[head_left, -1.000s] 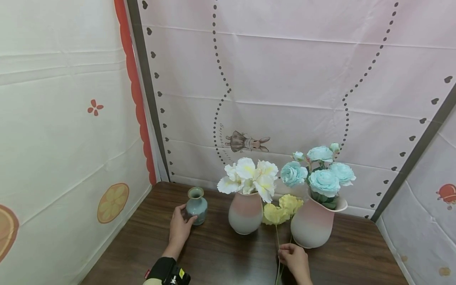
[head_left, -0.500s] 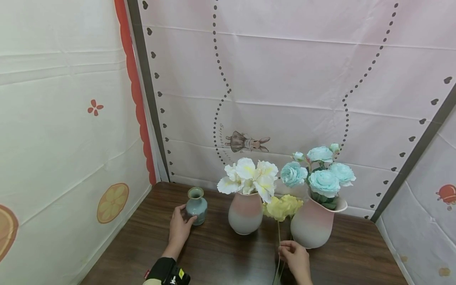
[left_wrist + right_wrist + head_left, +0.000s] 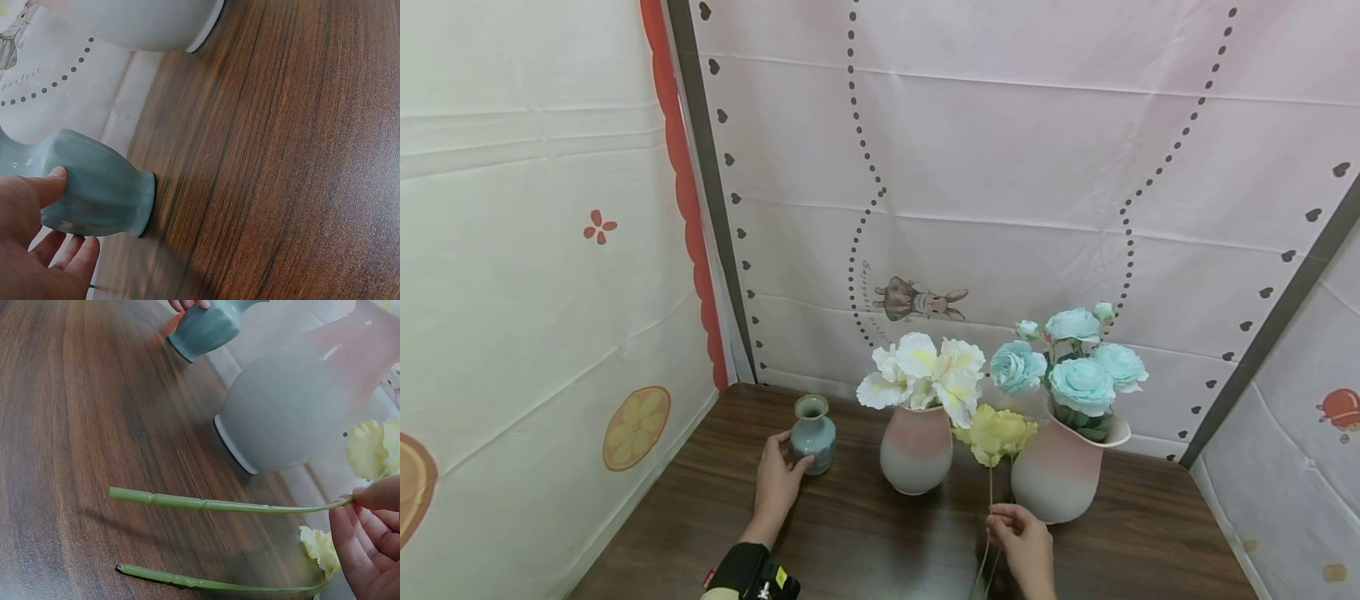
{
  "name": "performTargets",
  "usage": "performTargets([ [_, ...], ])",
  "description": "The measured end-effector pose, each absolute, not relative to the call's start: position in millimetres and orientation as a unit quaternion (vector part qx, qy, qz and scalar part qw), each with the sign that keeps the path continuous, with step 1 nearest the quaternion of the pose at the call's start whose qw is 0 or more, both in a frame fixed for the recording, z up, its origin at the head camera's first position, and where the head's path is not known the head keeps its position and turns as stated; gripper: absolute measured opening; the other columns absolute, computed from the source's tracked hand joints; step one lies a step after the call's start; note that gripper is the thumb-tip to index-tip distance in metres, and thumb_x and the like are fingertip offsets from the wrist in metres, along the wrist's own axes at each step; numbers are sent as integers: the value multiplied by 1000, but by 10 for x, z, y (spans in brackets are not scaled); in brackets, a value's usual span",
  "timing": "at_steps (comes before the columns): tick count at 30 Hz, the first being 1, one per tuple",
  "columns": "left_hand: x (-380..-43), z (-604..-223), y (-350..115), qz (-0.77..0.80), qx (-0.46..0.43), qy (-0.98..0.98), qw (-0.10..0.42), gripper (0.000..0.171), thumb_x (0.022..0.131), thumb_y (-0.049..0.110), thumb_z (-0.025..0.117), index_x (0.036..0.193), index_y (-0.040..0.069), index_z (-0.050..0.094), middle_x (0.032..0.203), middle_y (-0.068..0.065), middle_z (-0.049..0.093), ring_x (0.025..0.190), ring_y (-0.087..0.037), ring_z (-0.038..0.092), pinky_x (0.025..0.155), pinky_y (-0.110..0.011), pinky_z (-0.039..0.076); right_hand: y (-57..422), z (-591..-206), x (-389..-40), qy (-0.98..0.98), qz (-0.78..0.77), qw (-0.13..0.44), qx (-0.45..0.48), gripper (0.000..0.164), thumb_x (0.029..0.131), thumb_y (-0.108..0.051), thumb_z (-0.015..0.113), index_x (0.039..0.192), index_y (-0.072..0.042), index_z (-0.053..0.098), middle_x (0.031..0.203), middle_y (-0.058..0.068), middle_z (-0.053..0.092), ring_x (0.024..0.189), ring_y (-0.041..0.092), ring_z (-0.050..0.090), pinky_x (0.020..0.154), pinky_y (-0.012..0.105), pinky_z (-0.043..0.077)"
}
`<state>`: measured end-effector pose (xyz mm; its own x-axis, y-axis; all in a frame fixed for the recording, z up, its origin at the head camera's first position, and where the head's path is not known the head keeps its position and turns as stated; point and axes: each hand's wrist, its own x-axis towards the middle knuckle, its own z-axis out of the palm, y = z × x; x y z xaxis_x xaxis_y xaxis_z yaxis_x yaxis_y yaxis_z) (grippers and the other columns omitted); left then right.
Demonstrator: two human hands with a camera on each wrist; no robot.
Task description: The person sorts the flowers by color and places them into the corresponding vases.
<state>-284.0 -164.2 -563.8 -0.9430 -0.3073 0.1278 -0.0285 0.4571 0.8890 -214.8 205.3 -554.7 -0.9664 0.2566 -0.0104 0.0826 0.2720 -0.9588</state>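
My left hand (image 3: 778, 483) holds a small blue-green vase (image 3: 817, 442) upright on the table, thumb on its near side and fingers behind its body. In the left wrist view, the vase's foot (image 3: 144, 206) stands at the tabletop. My right hand (image 3: 1025, 546) pinches the thin green stem (image 3: 231, 506) of a yellow artificial flower (image 3: 996, 432) between thumb and forefinger. The stem's cut end points toward the left side of the right wrist view, its shadow below it. A second yellow flower's stem (image 3: 206, 583) lies lower, under the right hand.
A pink-and-white vase (image 3: 917, 454) with white flowers (image 3: 921, 375) stands between the hands, toward the back. Right of it, a larger pink-and-white pitcher (image 3: 1056, 479) carries blue roses (image 3: 1082, 383). Patterned cloth walls (image 3: 1000, 167) border the wooden table (image 3: 850, 533).
The pinched yellow flower has turned slightly, its bloom shifting right and overlapping the other one. Its lower stem has swung left as the right hand rose a little. My left hand stays put.
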Motion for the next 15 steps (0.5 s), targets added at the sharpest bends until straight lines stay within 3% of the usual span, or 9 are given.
performTargets([
  [4,-2844,-5644,-1645,-509,100,-844,138,59,95,10,67,143,-4,36,141,-29,44,131,-45,48,106,-54,51,2030,-5527,-2118,-788,601,84,-103,20,90,2,67,106,13,68,88,17,76,66,5,70,64,19,62],
  [15,-2844,-5650,-1652,-508,102,-845,134,59,95,10,67,143,-3,35,140,-29,44,130,-44,48,106,-54,51,1988,-5428,-2050,-770,623,90,-104,19,91,2,66,107,13,66,86,14,74,67,2,67,65,20,62],
])
